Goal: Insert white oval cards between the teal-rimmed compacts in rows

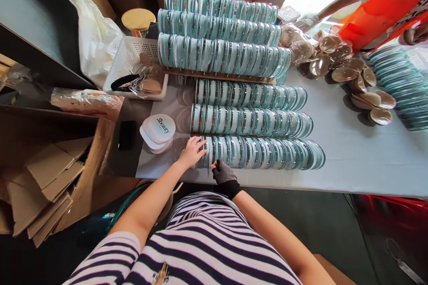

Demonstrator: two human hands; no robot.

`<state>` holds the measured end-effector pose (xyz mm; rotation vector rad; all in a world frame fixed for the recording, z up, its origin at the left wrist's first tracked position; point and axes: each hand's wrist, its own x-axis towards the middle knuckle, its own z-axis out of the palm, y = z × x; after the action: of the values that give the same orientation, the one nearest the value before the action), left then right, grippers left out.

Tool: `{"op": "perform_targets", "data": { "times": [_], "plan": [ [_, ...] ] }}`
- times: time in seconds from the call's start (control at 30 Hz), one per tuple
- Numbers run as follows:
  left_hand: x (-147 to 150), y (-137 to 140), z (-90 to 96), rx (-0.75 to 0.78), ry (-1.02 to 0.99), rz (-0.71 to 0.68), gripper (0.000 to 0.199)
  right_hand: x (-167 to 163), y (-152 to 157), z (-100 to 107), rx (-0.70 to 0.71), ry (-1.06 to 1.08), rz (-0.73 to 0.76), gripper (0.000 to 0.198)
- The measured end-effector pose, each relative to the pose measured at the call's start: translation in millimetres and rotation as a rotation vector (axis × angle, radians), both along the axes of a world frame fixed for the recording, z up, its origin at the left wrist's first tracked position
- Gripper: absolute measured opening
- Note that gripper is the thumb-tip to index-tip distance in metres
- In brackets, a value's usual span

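Note:
My bare left hand [192, 151] rests with fingers extended on the left end of the front row of round, glossy teal-and-silver discs [267, 153], which stand on edge side by side. Just right of it, at the row's near side, my right hand [225, 173] wears a black glove with white dots. Its fingers are curled and the bare fingertips pinch close to a disc edge; what they hold is too small to make out. Two similar disc rows [250, 120] lie behind. Left of my left hand sits a stack of white rounded cards [158, 130] printed "beauty".
Farther back, several disc rows [224, 55] stand on a brown rack. A white basket [113, 73] holds wrapped pieces. Brown oval pieces [344, 73] and more stacked discs [399, 84] lie right, near a person in orange [384, 9]. A dark phone [127, 135] lies left.

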<state>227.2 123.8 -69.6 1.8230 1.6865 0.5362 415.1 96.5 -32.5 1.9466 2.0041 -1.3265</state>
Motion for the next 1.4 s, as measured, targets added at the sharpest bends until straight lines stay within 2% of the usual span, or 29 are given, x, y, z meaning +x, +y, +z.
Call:
{"op": "perform_targets", "data": {
  "times": [0.1, 0.2, 0.3, 0.5, 0.57, 0.67, 0.7, 0.73, 0.83, 0.93, 1.07, 1.13, 1.27, 1.33, 1.4],
  "plan": [
    [0.3, 0.5, 2.4, -0.026, -0.011, 0.011, 0.043, 0.2, -0.5, -5.4, -0.071, 0.114, -0.071, 0.02],
    [1.5, 0.1, 6.1, -0.06, -0.024, 0.02, 0.043, -3.9, 0.6, -12.5, -0.097, 0.131, -0.131, 0.011],
    [2.1, -1.2, 9.1, -0.074, -0.028, 0.023, 0.043, -9.5, 5.8, -15.6, -0.127, 0.137, -0.181, 0.017],
    [-0.3, -1.7, 8.8, -0.058, -0.024, 0.004, 0.043, -17.5, 19.4, -10.4, 0.173, -0.207, 0.161, 0.018],
    [-1.5, -1.1, 8.3, -0.054, -0.021, 0.003, 0.043, -18.8, 18.0, -12.7, 0.131, -0.145, 0.106, 0.019],
    [-2.8, -0.6, 9.2, -0.051, -0.016, -0.007, 0.043, -21.6, 10.8, -20.5, 0.018, 0.047, -0.112, 0.023],
    [-3.0, -0.7, 10.0, -0.049, -0.014, -0.014, 0.043, -22.5, 8.5, -22.8, 0.017, 0.062, -0.136, 0.023],
    [-3.0, -1.1, 10.9, -0.048, -0.011, -0.019, 0.043, -23.2, 7.0, -24.1, 0.038, 0.037, -0.117, 0.023],
    [-2.4, -2.3, 13.3, -0.058, 0.005, -0.029, 0.043, -23.0, 8.7, -22.3, 0.076, -0.097, 0.087, 0.018],
    [-1.9, -2.6, 14.1, -0.073, 0.026, -0.027, 0.044, -17.7, 17.5, -15.8, -0.112, -0.042, 0.159, 0.014],
    [0.4, -2.7, 14.3, -0.062, 0.043, -0.026, 0.045, -9.3, 29.1, -9.8, -0.439, 0.248, 0.105, 0.024],
    [4.3, -4.3, 14.2, -0.045, 0.067, -0.028, 0.045, -10.6, 33.7, -7.4, -0.507, 0.258, 0.124, 0.026],
    [8.4, -7.8, 9.1, 0.006, 0.099, 0.014, 0.049, -20.6, 42.2, 7.5, -0.369, -0.053, 0.331, 0.019],
    [-1.7, -7.6, 3.4, 0.074, 0.086, 0.111, 0.05, -21.3, 46.9, 22.6, -0.192, -0.158, 0.398, 0.028],
    [-24.0, -6.4, -3.0, 0.158, 0.078, 0.293, 0.047, -19.1, 53.6, 40.6, 0.015, -0.262, 0.444, 0.035]
  ]
}}
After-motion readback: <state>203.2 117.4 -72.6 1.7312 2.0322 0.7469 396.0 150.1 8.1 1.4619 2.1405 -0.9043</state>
